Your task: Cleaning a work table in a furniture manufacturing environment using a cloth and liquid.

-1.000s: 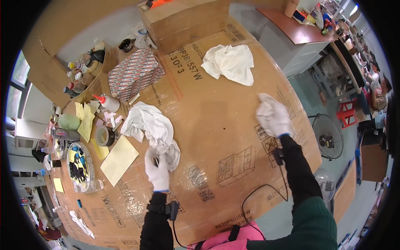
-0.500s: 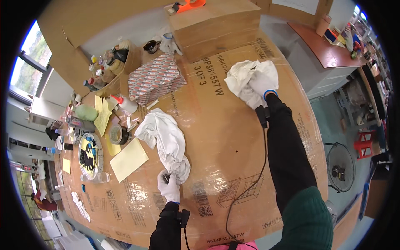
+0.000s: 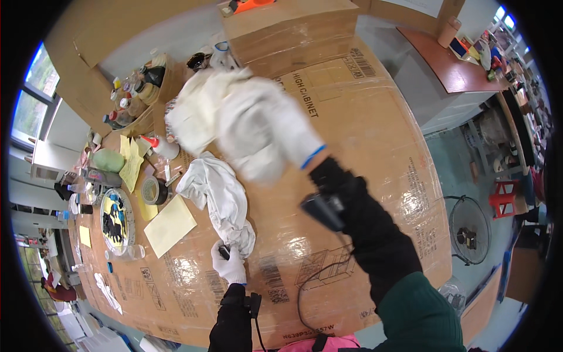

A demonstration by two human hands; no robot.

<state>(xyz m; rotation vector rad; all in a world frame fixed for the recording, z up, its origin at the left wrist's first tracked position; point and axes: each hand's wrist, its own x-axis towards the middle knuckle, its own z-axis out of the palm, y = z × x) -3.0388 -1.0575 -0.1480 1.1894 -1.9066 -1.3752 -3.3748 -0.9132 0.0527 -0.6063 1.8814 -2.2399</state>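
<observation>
Cardboard-covered table (image 3: 363, 152), taped and glossy, filling most of the view. Cardboard box (image 3: 287, 29) at the far edge. Clutter confined to the left side: open box of bottles and jars (image 3: 138, 97), yellow sheet of paper (image 3: 169, 225), round plate with a dark pattern (image 3: 116, 216), roll of tape (image 3: 153, 190).

White garment (image 3: 220, 202) spread on the table left of centre, crumpled, long axis running from far-left to near-right, near end tapering toward the body. Second cloth, cream (image 3: 199, 108), lifted off the table and carried high, blurred, above and beyond the far end of the white garment.

Right hand (image 3: 264, 138), white-gloved, raised well above the table, closed on the near side of the cream cloth; blur too heavy to read individual fingers. Dark device (image 3: 322, 210) strapped at the right wrist, black cable (image 3: 316, 281) trailing down to the near edge.

Left hand (image 3: 230, 264), white-gloved, low on the table, pinching the near tip of the white garment together with a small dark object (image 3: 224, 252); kind of object not determinable.

Deciding relation: cream cloth directly beyond and above the white garment, roughly on the same line as that garment's long axis. Left hand at the near end, right hand over the far end. Left hand nearer to the garment, touching; right hand apart from it, aloft.
</observation>
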